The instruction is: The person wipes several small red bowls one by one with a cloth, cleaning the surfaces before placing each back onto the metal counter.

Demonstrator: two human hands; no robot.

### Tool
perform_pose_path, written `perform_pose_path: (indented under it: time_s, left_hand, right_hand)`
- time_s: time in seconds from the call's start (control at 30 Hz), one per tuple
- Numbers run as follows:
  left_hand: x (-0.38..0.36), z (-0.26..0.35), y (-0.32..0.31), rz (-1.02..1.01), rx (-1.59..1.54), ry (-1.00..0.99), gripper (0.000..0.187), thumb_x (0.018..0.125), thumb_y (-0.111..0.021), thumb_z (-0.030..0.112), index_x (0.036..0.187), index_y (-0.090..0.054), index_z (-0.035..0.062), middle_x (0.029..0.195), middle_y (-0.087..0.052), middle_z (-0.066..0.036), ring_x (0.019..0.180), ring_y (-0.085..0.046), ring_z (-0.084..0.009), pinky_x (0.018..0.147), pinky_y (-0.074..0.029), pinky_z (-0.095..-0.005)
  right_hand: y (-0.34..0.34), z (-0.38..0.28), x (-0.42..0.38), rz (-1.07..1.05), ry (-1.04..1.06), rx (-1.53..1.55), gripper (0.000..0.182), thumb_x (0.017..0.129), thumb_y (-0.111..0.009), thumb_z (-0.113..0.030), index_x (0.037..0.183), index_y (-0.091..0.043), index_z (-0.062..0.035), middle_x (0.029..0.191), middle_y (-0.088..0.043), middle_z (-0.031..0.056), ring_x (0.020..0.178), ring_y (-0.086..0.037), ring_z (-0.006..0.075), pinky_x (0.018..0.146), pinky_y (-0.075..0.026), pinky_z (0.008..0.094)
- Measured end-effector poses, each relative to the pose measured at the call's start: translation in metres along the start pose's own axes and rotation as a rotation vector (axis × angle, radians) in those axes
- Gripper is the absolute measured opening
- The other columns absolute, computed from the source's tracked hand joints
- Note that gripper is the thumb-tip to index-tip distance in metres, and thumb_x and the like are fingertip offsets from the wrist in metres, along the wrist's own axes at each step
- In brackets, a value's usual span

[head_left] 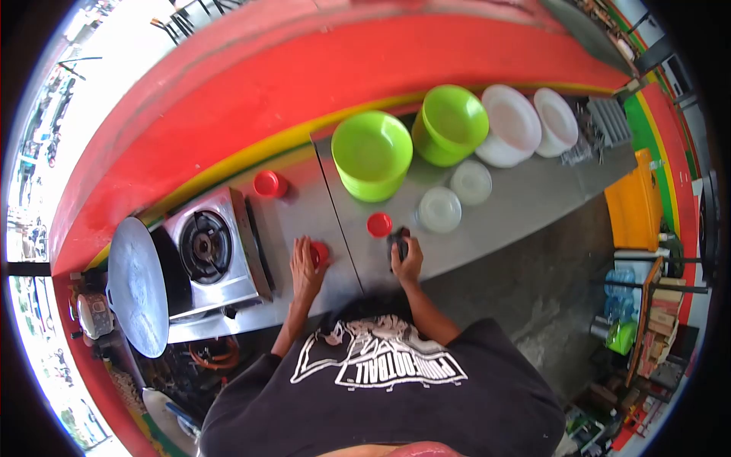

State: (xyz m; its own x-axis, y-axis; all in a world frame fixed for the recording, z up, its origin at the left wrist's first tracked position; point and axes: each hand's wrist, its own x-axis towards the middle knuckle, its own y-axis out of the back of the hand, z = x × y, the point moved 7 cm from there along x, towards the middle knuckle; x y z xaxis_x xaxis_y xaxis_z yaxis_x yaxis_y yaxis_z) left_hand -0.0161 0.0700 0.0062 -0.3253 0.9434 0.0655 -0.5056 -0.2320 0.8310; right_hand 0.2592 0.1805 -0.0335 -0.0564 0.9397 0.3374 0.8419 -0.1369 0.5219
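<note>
My left hand (304, 270) is on a small red bowl (320, 254) on the steel counter, its fingers along the bowl's near left side and partly hiding it. My right hand (409, 263) grips a small dark object (397, 242), whose kind I cannot make out, close to the counter's front edge. Just beyond it sits another small red bowl (379, 224). A third red container (269, 183), seemingly a stack of bowls, stands farther back on the left, beside the stove.
Left is a gas stove (205, 247) with a large wok (138, 288) beside it. Along the back stand green bowl stacks (371, 152) (454, 122) and white plate stacks (510, 126) (556, 122). Clear bowls (440, 210) (470, 183) lie right of centre. A red wall (304, 76) borders the counter.
</note>
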Motion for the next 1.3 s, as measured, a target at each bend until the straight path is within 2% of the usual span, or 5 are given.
perform_pose_path:
  time_s: [0.73,0.93,1.03,1.23,1.3]
  left_hand:
    - [-0.023,0.032,0.033,0.177,-0.142,-0.003,0.060,0.101,-0.041,0.033,0.146,-0.030,-0.0066,0.155,-0.026,-0.024,0.146,-0.021,-0.0378,0.117,-0.017,-0.0520]
    - [-0.045,0.085,0.070,0.291,-0.547,0.133,0.055,0.104,-0.038,0.034,0.137,-0.044,-0.0092,0.129,-0.058,-0.026,0.121,-0.056,-0.0399,0.104,-0.042,-0.0438]
    - [-0.053,0.090,0.062,0.411,-0.875,0.146,0.059,0.106,-0.033,0.041,0.121,-0.058,-0.0104,0.109,-0.069,-0.020,0.104,-0.066,-0.0298,0.092,-0.050,-0.0356]
    - [-0.082,0.134,0.043,0.240,-1.171,0.225,0.060,0.106,-0.033,0.042,0.098,-0.060,-0.0117,0.093,-0.071,-0.018,0.091,-0.070,-0.0259,0.084,-0.055,-0.0335]
    - [-0.090,0.154,0.030,0.219,-1.051,0.217,0.057,0.106,-0.035,0.039,0.088,-0.060,-0.0087,0.079,-0.068,-0.013,0.073,-0.064,-0.0176,0.067,-0.052,-0.0322]
  right_hand:
    - [0.011,-0.007,-0.010,0.061,0.014,0.080,0.026,0.085,-0.067,-0.022,0.099,-0.059,-0.0024,0.090,-0.061,0.0183,0.083,-0.062,0.0373,0.073,-0.049,0.0441]
    - [0.030,0.020,-0.021,0.071,-0.262,0.408,0.017,0.089,-0.061,-0.015,0.093,-0.060,0.0012,0.077,-0.059,0.0092,0.074,-0.059,0.0186,0.069,-0.047,0.0319]
    - [0.054,0.018,-0.032,0.094,-0.303,0.492,0.016,0.090,-0.060,-0.015,0.091,-0.059,0.0017,0.074,-0.058,0.0042,0.074,-0.056,0.0126,0.070,-0.045,0.0279]
    - [0.104,-0.076,-0.057,-0.189,-0.169,0.713,0.019,0.091,-0.056,-0.017,0.093,-0.057,0.0014,0.080,-0.058,0.0030,0.080,-0.054,0.0116,0.076,-0.044,0.0279]
    - [0.123,-0.119,-0.061,-0.212,-0.011,0.643,0.018,0.088,-0.060,-0.014,0.097,-0.057,0.0011,0.093,-0.059,0.0063,0.087,-0.055,0.0147,0.082,-0.044,0.0290]
